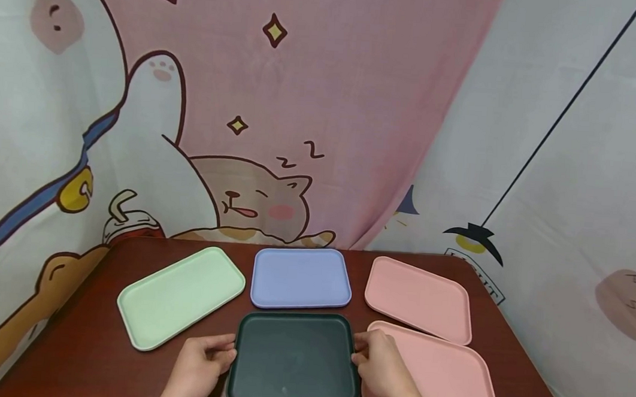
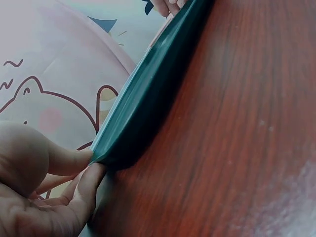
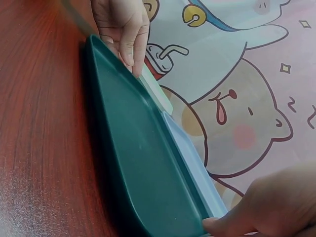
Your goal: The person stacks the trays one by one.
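Note:
A dark green rectangular tray is at the front middle of the brown table, its inside facing up. My left hand pinches its left rim between thumb and fingers; the left wrist view shows the thumb above and a finger below the edge. On the opposite side, my right hand grips the right rim, with the thumb on the edge in the right wrist view. That hand overlaps a large pink tray in the head view. A dark shadow runs under the green tray's near side.
Behind the green tray lies a blue tray. A light green tray sits angled at the left, and a smaller pink tray at the back right, beside the large pink one. A cartoon-printed cloth hangs behind the table.

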Tool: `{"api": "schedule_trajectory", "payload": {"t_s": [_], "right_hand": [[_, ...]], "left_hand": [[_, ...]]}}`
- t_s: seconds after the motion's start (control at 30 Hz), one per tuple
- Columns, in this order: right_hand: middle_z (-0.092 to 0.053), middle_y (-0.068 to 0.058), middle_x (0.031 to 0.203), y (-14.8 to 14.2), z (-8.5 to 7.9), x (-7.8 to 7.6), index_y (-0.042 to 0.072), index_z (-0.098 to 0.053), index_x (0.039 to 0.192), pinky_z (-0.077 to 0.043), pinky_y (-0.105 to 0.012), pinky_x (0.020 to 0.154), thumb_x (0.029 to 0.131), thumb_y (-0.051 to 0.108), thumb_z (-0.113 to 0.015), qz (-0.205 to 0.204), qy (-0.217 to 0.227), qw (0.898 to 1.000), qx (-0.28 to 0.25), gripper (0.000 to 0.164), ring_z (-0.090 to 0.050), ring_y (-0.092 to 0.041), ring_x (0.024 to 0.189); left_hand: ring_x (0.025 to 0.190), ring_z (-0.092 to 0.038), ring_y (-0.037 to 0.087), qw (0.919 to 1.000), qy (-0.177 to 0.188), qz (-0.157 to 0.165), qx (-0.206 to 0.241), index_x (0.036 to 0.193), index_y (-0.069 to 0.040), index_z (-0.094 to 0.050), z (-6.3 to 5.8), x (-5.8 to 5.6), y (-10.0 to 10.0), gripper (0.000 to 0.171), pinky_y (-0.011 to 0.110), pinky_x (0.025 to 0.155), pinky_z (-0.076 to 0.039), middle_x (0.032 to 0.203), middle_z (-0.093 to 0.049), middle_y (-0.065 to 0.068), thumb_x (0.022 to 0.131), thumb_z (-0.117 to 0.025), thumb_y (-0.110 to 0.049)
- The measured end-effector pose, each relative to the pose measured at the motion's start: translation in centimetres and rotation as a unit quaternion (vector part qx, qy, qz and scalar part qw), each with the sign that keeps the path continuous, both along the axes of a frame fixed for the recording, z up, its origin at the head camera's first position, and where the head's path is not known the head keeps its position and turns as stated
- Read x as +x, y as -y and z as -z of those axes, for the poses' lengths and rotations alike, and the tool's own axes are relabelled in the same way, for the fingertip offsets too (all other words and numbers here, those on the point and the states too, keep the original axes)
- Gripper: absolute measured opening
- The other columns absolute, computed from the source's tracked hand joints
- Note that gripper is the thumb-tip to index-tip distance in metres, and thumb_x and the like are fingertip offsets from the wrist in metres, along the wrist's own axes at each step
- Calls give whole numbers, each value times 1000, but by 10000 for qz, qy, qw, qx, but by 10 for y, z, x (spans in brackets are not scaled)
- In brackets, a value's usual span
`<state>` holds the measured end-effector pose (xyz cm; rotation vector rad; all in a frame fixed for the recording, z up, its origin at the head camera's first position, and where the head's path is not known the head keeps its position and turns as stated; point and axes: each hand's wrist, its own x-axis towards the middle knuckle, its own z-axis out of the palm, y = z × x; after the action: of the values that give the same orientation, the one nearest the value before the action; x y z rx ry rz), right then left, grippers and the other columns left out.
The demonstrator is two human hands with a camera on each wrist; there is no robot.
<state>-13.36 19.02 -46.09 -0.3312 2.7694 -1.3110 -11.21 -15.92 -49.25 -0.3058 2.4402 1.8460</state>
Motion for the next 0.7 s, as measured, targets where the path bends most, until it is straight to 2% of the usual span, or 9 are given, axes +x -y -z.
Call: {"api": "schedule_trajectory", "payload": {"t_s": [0.17,0.37,0.5,0.57,0.7], "right_hand": [[-76,-16,97,0,-3,2,-19,-70,114,-60,-26,62,85,-17,-72,-73,52,9999,-115,30,-73,-20,78],[-75,-22,104,-2,-10,6,-22,-67,118,-64,-33,68,89,-9,-75,-88,355,9991,-216,33,-75,-25,86],[-73,-26,111,-4,-17,10,-20,-68,118,-65,-40,75,96,1,-75,-134,341,9993,8,32,-74,-29,96],[-72,-28,115,-6,-21,12,-19,-68,119,-65,-42,78,99,5,-73,-223,339,9992,-49,32,-73,-31,101],[-69,-30,122,-13,-29,16,-20,-66,124,-64,-40,81,102,10,-70,-334,535,9963,-586,37,-72,-33,106]], "left_hand": [[96,-72,25,9999,102,106,30,124,14,-70,-1,0,2,31,33,74,-64,102,-74,12,93,-72,9],[103,-73,30,9989,95,305,340,129,19,-64,-4,5,5,38,37,79,-65,113,-74,24,95,-72,7],[108,-72,34,9978,262,455,409,134,22,-58,-12,6,7,44,41,82,-65,119,-71,28,97,-73,1],[110,-72,36,9975,356,480,386,135,22,-57,-17,6,7,47,43,82,-65,121,-71,29,98,-74,-2],[110,-72,38,9973,457,445,367,137,21,-56,-29,6,6,51,45,81,-65,120,-71,27,99,-74,-7]]}}
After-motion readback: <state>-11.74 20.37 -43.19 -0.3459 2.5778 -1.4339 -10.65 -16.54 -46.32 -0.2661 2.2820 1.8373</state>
